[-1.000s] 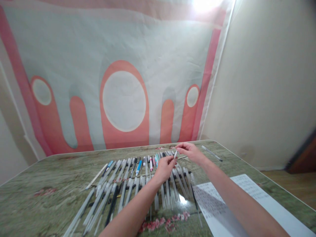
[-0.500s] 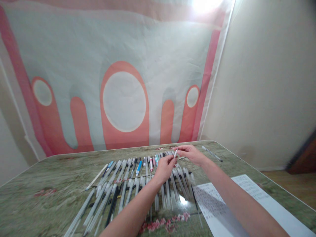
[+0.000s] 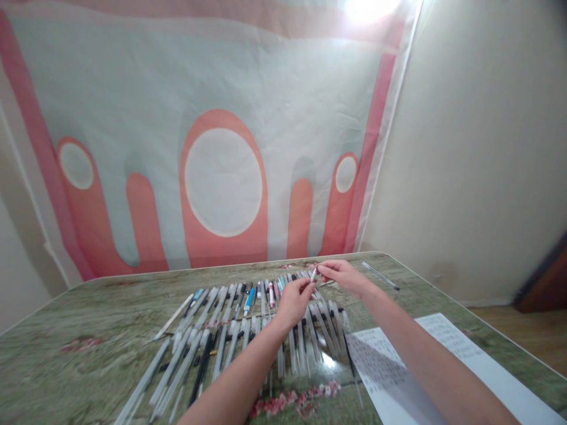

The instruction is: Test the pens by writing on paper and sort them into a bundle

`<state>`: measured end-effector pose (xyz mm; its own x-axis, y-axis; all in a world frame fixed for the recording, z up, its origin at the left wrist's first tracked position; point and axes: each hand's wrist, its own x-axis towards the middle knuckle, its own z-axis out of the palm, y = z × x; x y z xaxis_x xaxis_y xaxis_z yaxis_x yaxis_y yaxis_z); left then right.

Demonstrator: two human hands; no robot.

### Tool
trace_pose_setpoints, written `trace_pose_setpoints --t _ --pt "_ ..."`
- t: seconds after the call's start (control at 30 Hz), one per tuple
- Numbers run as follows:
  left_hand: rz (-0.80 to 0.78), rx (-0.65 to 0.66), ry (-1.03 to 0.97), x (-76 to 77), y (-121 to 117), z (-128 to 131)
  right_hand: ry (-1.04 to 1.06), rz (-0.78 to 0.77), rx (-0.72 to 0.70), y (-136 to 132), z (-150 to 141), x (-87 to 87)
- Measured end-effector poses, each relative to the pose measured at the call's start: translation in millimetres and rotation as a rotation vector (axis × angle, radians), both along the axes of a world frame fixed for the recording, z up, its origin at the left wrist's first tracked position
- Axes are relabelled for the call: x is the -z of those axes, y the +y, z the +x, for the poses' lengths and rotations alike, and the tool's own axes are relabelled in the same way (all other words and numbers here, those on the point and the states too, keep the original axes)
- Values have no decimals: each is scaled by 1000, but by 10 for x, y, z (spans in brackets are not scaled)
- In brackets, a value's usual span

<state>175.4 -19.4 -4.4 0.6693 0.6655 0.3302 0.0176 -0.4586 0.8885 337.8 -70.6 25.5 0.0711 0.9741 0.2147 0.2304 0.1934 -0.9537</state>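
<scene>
A short white pen piece (image 3: 313, 275) stands tilted between my hands, above the far right of the pen rows. My left hand (image 3: 295, 302) pinches its lower end between thumb and fingers. The fingertips of my right hand (image 3: 343, 275) are pinched together at the upper end of the piece. Whatever they grip is too small to make out. Beneath my hands lie two rows of pens, a back row (image 3: 230, 300) and a front row (image 3: 177, 366) of mostly clear barrels. My left forearm covers part of the front row.
A written sheet of paper (image 3: 438, 330) lies at the right, under my right forearm. A single pen (image 3: 381, 275) rests near the table's far right edge. A pale stick-like pen (image 3: 175, 317) marks the left end of the rows. A printed cloth (image 3: 221, 177) hangs behind the table (image 3: 106, 330).
My right hand has dropped slightly, with its fingertips staying by the top of the pen piece. The piece has shifted a little in my left hand. Everything on the table stays put.
</scene>
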Motion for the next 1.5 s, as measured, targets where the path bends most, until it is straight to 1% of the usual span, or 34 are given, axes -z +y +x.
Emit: trace_pose_setpoints --t 0.17,0.37,0.47,0.57,0.67,0.77,0.93,1.0,1.13,1.3,1.37,1.43,1.5 --pt "-4 6 -7 -3 -6 8 0 23 -7 6 -1 7" --pt "-22 15 -12 0 -10 13 -8 58 80 23 -27 19" --pt "-6 13 -11 -6 -14 9 29 27 37 7 -23 6" --pt "-4 16 -4 10 -8 14 33 33 -14 0 -34 -3" --pt "-7 23 -11 33 -1 24 9 63 30 11 -47 8" --pt "-6 29 -21 26 -9 25 23 56 71 17 -48 21" --pt "-8 20 -30 -7 -23 12 67 9 -28 8 -34 19" --pt "-9 23 -27 8 -16 13 41 34 -17 11 -29 21" --pt "-25 34 -27 51 4 27 15 66 61 21 -21 40" --pt "-35 35 -35 30 3 29 94 9 -22 21 -26 50" --pt "-39 26 -28 11 -5 26 63 33 -4 27 -29 50" --pt "-43 21 -24 -4 -15 22 42 56 45 33 -32 53" --pt "-42 24 -23 -12 -21 20 67 44 61 35 -32 59"
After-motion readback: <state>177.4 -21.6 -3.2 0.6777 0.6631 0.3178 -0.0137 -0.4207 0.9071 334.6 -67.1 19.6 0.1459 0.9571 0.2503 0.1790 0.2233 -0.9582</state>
